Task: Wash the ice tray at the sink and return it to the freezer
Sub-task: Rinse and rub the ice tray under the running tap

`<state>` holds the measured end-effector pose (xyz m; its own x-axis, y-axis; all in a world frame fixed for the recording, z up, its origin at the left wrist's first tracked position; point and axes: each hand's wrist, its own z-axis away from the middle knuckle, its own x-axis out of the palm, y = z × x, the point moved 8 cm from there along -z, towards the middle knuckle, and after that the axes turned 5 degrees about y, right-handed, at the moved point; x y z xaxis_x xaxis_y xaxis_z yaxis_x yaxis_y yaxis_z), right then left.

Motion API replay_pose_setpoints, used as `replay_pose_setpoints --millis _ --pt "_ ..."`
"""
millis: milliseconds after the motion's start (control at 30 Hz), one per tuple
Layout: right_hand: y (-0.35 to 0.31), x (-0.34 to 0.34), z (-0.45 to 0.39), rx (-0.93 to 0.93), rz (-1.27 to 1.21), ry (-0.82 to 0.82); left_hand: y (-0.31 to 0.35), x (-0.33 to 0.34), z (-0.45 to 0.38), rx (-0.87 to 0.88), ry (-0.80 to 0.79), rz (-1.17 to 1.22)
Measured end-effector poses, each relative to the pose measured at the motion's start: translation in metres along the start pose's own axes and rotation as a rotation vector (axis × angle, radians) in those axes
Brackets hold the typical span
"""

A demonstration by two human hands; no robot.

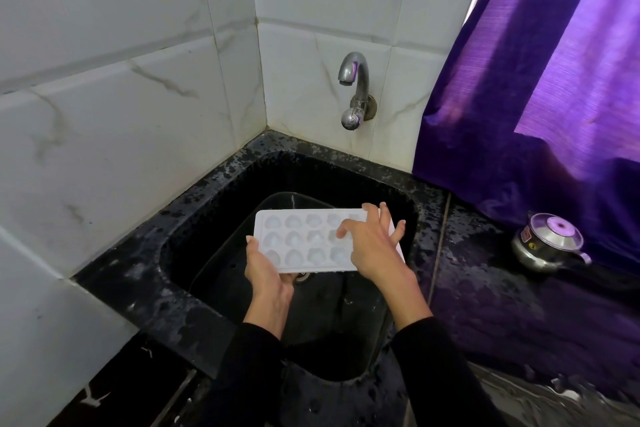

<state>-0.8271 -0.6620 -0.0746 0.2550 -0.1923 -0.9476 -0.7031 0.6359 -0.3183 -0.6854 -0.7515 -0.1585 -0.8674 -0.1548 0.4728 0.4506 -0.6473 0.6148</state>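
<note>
Two hands hold the white ice tray (311, 239) over the sink (221, 184): left hand (265, 270) grips its near corner, right hand (372, 248) rests spread-fingered on top.

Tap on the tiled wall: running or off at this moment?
Off, as far as shows: no stream falls from the tap spout toward the ice tray held over the sink.

Ice tray (313, 240) over sink (221, 180) — tap (355, 90) behind.

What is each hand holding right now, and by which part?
The left hand grips the white ice tray at its near left corner. The right hand rests spread over the tray's right end.
</note>
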Motion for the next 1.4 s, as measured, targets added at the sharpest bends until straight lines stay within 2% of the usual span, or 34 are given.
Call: replay_pose_setpoints --millis 167,400,1200,1400 --pt "-0.005 0.013 0.0 0.005 0.021 -0.088 0.003 -0.001 0.001 0.019 -0.003 -0.019" --pt "-0.003 0.015 0.004 0.019 0.046 -0.116 -0.003 -0.006 -0.004 -0.021 0.003 -0.033" --pt "-0.01 0.025 0.003 0.077 0.106 -0.049 0.001 0.001 -0.022 -0.061 -0.053 -0.087" --pt "-0.006 0.018 0.004 0.09 0.045 0.007 -0.001 0.005 -0.019 -0.056 -0.06 -0.096"
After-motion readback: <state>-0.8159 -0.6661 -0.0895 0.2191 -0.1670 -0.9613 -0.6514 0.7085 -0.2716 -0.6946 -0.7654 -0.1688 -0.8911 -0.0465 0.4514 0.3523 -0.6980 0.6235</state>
